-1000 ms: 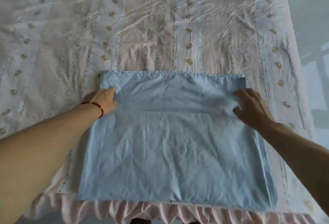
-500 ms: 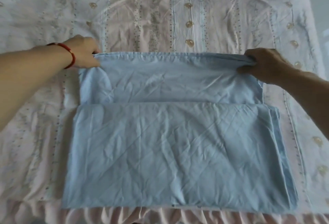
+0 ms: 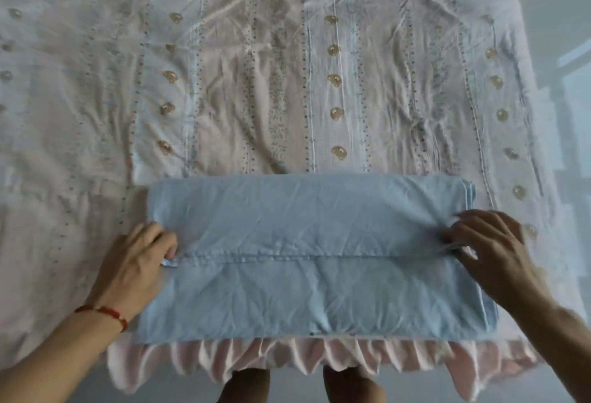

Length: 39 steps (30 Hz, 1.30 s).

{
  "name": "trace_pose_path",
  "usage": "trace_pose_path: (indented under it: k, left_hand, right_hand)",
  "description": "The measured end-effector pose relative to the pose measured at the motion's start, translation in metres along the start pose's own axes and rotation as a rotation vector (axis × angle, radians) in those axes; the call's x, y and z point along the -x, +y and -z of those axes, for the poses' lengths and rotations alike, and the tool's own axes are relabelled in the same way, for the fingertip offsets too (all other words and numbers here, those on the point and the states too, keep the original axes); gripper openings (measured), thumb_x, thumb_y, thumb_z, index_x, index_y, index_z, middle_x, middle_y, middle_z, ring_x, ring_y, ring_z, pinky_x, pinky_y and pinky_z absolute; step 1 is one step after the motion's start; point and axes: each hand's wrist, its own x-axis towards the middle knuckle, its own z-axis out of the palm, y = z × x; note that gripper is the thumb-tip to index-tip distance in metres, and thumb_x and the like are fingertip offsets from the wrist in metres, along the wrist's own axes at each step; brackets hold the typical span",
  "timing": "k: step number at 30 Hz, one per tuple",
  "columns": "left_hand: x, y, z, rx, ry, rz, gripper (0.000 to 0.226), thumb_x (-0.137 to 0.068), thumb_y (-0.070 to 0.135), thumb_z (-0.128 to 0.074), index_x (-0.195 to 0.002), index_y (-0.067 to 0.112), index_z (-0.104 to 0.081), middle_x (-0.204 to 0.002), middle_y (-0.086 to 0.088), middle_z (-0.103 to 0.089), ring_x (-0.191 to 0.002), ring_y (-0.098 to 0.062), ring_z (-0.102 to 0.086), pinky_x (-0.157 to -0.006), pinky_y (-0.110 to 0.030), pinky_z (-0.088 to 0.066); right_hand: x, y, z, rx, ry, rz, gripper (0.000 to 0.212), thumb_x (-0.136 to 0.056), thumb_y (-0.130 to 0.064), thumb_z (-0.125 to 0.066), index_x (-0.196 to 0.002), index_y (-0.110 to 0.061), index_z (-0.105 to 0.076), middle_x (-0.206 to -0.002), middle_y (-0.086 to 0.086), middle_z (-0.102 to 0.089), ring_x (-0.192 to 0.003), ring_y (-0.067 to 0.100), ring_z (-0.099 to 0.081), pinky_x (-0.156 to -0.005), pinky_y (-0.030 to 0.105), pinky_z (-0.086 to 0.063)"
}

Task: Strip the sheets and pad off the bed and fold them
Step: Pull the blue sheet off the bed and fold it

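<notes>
Near the foot edge of the bed [image 3: 287, 82], on top of the pale patterned cover, lies the light blue sheet [image 3: 313, 230], folded into a wide rectangle with its far half doubled toward the viewer. Runs left to right across the middle: a hemmed edge, stitched and slightly puckered, ending at each hand. At the left end, the left hand [image 3: 134, 265], fingers curled, pinching the corner of that hem between thumb and fingertips; red string bracelet [image 3: 105, 313] round the wrist. At the right end, the right hand [image 3: 489, 249], fingers bent and spread, pinching or pressing the hem's other corner, with small creases fanning out from the fingertips. Stacked layers of blue cloth visible along the right side of the fold. Below the sheet, hanging over the bed's edge, a pink ruffled skirt [image 3: 287, 358]. Beneath the ruffle, two bare feet [image 3: 348, 383] on the floor. Pale floor [image 3: 569, 50] to the right of the bed.
</notes>
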Motion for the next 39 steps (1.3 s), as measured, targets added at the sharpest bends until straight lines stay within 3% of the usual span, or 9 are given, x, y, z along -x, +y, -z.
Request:
trace_pose_path:
  k: [5,8,11,14,18,22,28,34,39]
  left_hand:
    - [-0.002,0.029,-0.003,-0.066,0.139,0.289,0.027,-0.06,0.011,-0.048,-0.085,0.016,-0.056,-0.101,-0.011,-0.053,-0.092,-0.041,-0.052,-0.076,-0.053,-0.042]
    - [-0.029,0.096,0.013,-0.097,0.282,0.211,0.047,-0.078,0.021,-0.051,-0.124,0.015,-0.061,-0.144,-0.023,-0.041,-0.134,-0.049,-0.035,-0.101,-0.068,-0.03]
    - [-0.072,0.152,-0.019,-0.048,0.151,0.081,0.062,-0.093,0.039,-0.043,-0.154,0.036,-0.035,-0.167,-0.011,-0.015,-0.152,-0.046,-0.006,-0.109,-0.079,-0.011]
    - [-0.091,0.157,-0.064,-0.129,0.016,0.114,0.066,-0.096,0.054,-0.03,-0.158,0.043,-0.013,-0.169,-0.005,-0.005,-0.153,-0.042,-0.004,-0.103,-0.083,-0.008]
    - [-0.077,0.14,-0.08,-0.131,0.043,0.282,0.067,-0.095,0.062,-0.026,-0.158,0.043,-0.013,-0.169,-0.01,-0.007,-0.152,-0.047,0.0,-0.101,-0.087,-0.002]
    - [-0.067,0.118,-0.075,-0.047,0.013,0.504,0.068,-0.093,0.063,-0.023,-0.158,0.045,-0.015,-0.169,-0.009,-0.005,-0.151,-0.048,0.002,-0.099,-0.088,0.0]
    - [-0.07,0.1,-0.062,0.084,-0.028,0.94,0.064,-0.098,0.06,-0.027,-0.155,0.052,0.002,-0.168,-0.008,0.011,-0.147,-0.055,0.0,-0.101,-0.087,-0.004]
    - [-0.092,0.222,-0.052,-0.113,0.124,0.171,0.069,-0.094,0.045,-0.034,-0.159,0.039,-0.012,-0.169,-0.005,-0.003,-0.152,-0.046,-0.003,-0.101,-0.083,0.004]
    - [-0.104,0.243,-0.086,-0.12,0.055,0.211,0.068,-0.098,0.045,-0.033,-0.16,0.036,-0.006,-0.169,-0.003,-0.003,-0.154,-0.041,-0.005,-0.104,-0.081,-0.005]
  right_hand:
    - [-0.001,-0.041,-0.003,0.054,0.048,-0.27,0.03,-0.077,-0.024,-0.056,-0.099,-0.013,-0.074,-0.108,0.008,-0.071,-0.12,0.035,-0.057,-0.109,0.055,-0.032]
    - [-0.031,-0.085,-0.005,-0.048,0.008,-0.283,0.054,-0.091,-0.038,-0.048,-0.142,-0.022,-0.054,-0.153,0.011,-0.046,-0.146,0.032,-0.035,-0.121,0.061,-0.019]
    - [-0.056,-0.097,-0.039,-0.097,-0.17,-0.184,0.066,-0.102,-0.054,-0.029,-0.162,-0.039,-0.007,-0.171,-0.003,0.006,-0.157,0.023,0.012,-0.123,0.062,0.006]
    - [-0.05,-0.062,-0.064,-0.063,-0.243,-0.334,0.068,-0.101,-0.067,-0.015,-0.16,-0.043,0.007,-0.17,-0.01,0.012,-0.155,0.017,0.02,-0.123,0.057,0.01]
    - [-0.016,-0.027,-0.061,-0.079,-0.208,-0.591,0.065,-0.104,-0.063,-0.013,-0.16,-0.039,0.011,-0.168,-0.017,0.015,-0.157,0.016,0.011,-0.125,0.055,0.003]
    - [0.007,-0.025,-0.05,-0.19,-0.07,-0.778,0.069,-0.105,-0.052,-0.037,-0.162,-0.025,-0.01,-0.163,0.006,-0.028,-0.14,0.034,-0.033,-0.113,0.053,-0.028]
    - [0.007,-0.026,-0.029,-0.473,-0.107,-1.026,0.047,-0.097,-0.048,-0.056,-0.116,-0.005,-0.048,-0.12,0.024,-0.058,-0.112,0.038,-0.056,-0.088,0.044,-0.04]
    - [-0.001,-0.014,-0.007,-0.628,-0.291,-1.056,0.058,-0.096,-0.057,-0.053,-0.091,0.001,-0.059,-0.091,0.021,-0.067,-0.076,0.032,-0.065,-0.068,0.037,-0.048]
    - [0.004,-0.029,0.055,-1.186,-0.325,-1.058,0.037,-0.098,-0.041,-0.061,-0.099,-0.003,-0.065,-0.081,0.017,-0.075,-0.067,0.029,-0.074,-0.057,0.039,-0.062]
